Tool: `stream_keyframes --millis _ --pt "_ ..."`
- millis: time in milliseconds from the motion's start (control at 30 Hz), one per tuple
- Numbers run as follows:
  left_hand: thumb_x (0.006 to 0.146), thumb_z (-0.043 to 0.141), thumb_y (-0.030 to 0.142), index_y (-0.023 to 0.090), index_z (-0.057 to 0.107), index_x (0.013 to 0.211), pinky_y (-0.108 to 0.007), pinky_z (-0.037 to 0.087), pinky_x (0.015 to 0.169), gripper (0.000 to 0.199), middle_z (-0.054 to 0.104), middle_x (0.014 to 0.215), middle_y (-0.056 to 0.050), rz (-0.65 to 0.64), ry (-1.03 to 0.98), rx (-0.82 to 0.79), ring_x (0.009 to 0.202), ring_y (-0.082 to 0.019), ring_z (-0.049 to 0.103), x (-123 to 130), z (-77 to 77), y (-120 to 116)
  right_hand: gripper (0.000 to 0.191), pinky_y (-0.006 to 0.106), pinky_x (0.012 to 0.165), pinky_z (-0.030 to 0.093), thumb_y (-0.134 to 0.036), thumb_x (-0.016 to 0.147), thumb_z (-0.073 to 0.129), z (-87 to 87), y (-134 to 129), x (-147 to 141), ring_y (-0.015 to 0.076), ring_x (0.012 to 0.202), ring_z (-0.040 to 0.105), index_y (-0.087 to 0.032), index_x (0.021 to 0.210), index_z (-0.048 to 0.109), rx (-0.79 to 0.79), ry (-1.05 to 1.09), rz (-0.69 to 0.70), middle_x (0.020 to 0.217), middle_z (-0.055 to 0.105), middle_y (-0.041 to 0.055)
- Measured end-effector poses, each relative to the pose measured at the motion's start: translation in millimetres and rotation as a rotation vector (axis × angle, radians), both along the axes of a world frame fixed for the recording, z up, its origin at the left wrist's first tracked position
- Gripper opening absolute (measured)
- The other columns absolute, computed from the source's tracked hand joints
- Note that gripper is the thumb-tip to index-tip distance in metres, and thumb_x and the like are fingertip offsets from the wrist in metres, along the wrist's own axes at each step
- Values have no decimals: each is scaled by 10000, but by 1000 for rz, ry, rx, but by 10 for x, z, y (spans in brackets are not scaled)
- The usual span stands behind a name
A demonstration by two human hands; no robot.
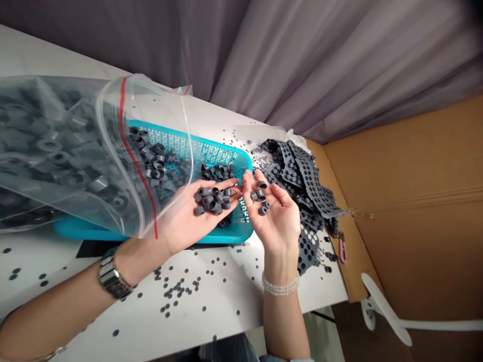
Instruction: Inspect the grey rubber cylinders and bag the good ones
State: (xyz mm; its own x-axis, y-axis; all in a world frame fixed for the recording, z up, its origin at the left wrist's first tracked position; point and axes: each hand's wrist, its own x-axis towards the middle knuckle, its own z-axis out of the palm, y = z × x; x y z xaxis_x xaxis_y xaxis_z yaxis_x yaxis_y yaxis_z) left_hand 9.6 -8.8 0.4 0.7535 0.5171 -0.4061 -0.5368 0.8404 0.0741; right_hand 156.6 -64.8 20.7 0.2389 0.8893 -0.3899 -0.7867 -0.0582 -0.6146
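Note:
My left hand [188, 213] lies palm up with a heap of small dark grey rings [213, 200] on its palm and fingers. Beside it, my right hand [277, 216] is cupped palm up, holding several of the same rings [260, 195]. The fingertips of both hands meet or nearly meet over the right end of a turquoise basket [247, 234]. More rings lie in the basket. A clear zip bag [75, 146] with a red stripe, full of grey rings, covers the basket's left part and reaches my left wrist.
Perforated dark rubber sheets [313, 186] are piled right of the basket. Small dark discs [181, 289] are scattered over the white table [226, 306]. Pink-handled scissors [342, 250] lie at the right edge, near a cardboard box [407, 186]. A grey curtain [302, 60] hangs behind.

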Motion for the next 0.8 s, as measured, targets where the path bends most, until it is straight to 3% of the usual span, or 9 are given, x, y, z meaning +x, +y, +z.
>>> stream_keyframes --millis 100,267,533,700,800 --pt "860 458 125 13 411 1390 -404 451 1057 543 590 1309 -204 -3 -13 10 1253 -287 528 4 -15 13 382 340 1038 466 -240 902 316 -17 -7 -12 159 1203 581 -186 1048 664 84 -44 34 1208 672 63" --pt "848 453 115 25 386 1410 -395 454 1054 573 550 1357 -208 -15 -25 11 1280 -292 501 5 6 23 400 403 1118 377 -234 910 293 -70 -11 -5 166 1263 536 -200 1072 658 141 -130 66 1274 640 48" --pt "836 470 137 -36 447 1338 -347 487 1013 532 587 1282 -257 37 19 -47 1236 -289 545 10 -33 7 401 443 1004 486 -244 891 302 -178 72 110 206 1266 534 -195 1054 665 115 -176 -9 1256 635 108" --pt "848 425 136 -6 509 1260 -320 543 919 443 659 1147 -231 18 -41 -42 1144 -250 612 36 -79 -6 520 362 1003 490 -215 888 169 -13 407 21 175 1181 594 -147 881 684 34 -152 -347 1196 643 153" --pt "836 483 136 77 619 1007 -305 568 840 226 700 914 -148 68 67 -5 927 -200 676 3 -106 -4 515 378 1067 426 -325 911 204 216 661 -352 178 1208 569 -169 878 693 118 -256 -373 1220 638 126"
